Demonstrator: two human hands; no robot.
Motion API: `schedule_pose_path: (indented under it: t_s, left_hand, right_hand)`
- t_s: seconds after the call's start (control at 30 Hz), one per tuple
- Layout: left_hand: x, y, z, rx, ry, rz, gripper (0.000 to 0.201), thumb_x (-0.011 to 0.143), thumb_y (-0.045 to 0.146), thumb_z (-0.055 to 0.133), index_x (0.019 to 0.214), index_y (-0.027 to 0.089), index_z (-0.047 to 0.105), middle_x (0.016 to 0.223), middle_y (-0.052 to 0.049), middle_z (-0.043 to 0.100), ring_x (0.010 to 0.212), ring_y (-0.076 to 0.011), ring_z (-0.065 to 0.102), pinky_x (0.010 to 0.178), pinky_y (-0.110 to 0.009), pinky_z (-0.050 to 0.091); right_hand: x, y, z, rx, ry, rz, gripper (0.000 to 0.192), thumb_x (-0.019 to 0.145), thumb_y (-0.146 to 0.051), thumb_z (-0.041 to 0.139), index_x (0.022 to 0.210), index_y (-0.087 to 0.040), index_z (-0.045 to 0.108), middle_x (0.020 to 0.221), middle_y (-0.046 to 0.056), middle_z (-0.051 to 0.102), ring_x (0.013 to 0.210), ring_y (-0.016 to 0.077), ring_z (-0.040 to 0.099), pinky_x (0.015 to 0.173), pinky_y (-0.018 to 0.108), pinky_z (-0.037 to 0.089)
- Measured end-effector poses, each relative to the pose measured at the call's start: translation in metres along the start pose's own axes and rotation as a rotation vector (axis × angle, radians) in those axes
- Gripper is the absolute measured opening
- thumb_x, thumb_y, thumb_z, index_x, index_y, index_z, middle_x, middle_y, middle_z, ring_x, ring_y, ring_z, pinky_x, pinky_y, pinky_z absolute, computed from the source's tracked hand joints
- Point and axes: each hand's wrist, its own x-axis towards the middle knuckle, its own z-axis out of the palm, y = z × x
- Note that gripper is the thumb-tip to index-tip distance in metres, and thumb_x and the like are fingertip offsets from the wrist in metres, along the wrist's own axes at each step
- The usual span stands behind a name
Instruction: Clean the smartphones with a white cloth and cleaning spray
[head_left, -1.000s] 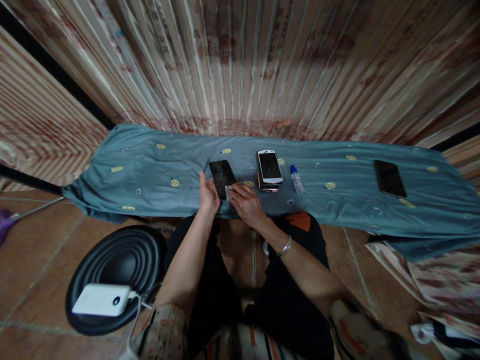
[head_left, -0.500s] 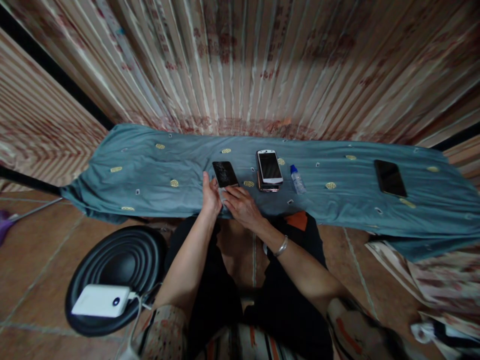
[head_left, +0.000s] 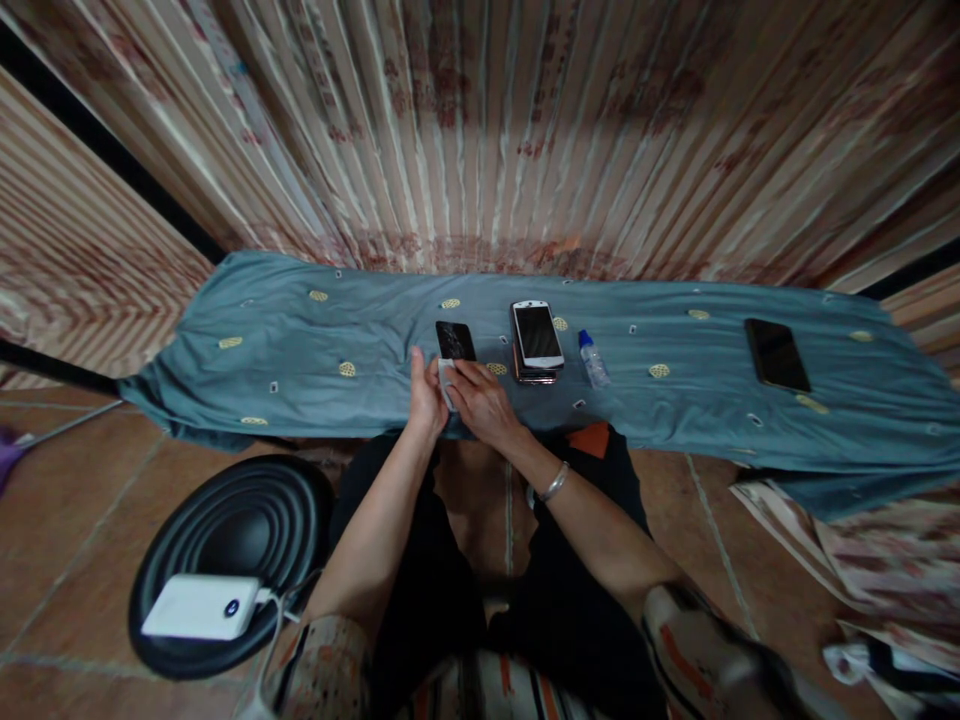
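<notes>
Over the near edge of the covered table, both hands work at a dark smartphone (head_left: 455,340) with whitish streaks on its screen. My left hand (head_left: 427,400) grips its lower part, thumb pointing up. My right hand (head_left: 484,402) lies over the lower screen, its fingers closed on a small white cloth or wipe (head_left: 447,384) pressed against the phone. The hands cover the phone's lower end. Just right of them, a white smartphone (head_left: 539,335) lies face up on a stack of other phones. Beside it lies a small clear bottle (head_left: 594,361) with a blue cap.
Another dark phone (head_left: 778,355) lies far right on the blue-green patterned cloth (head_left: 390,300). A pleated curtain (head_left: 480,140) hangs behind. At lower left on the tiled floor, a white power bank (head_left: 201,606) with a cable rests on a black ribbed round basin (head_left: 247,480).
The phone has turned more upright and slid slightly right behind the fingers. The right hand has shifted on the screen, and more of the white cloth shows between the hands.
</notes>
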Motion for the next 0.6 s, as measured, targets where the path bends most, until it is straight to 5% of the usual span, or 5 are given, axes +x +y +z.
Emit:
schedule_pose_path:
  t_s: [0.6]
  left_hand:
    - [-0.002,-0.007,0.007,0.005,-0.018,0.098,0.058,0.091,0.063,0.040,0.100,0.015,0.070,0.110,-0.013,0.073,0.123,-0.0277,0.060,0.101,-0.038,0.050]
  right_hand:
    - [0.025,0.008,0.006,-0.038,0.067,0.038,0.042,0.100,-0.023,0.036,0.137,-0.014,0.055,0.138,0.015,0.057,0.127,0.0268,0.050,0.111,0.045,0.042]
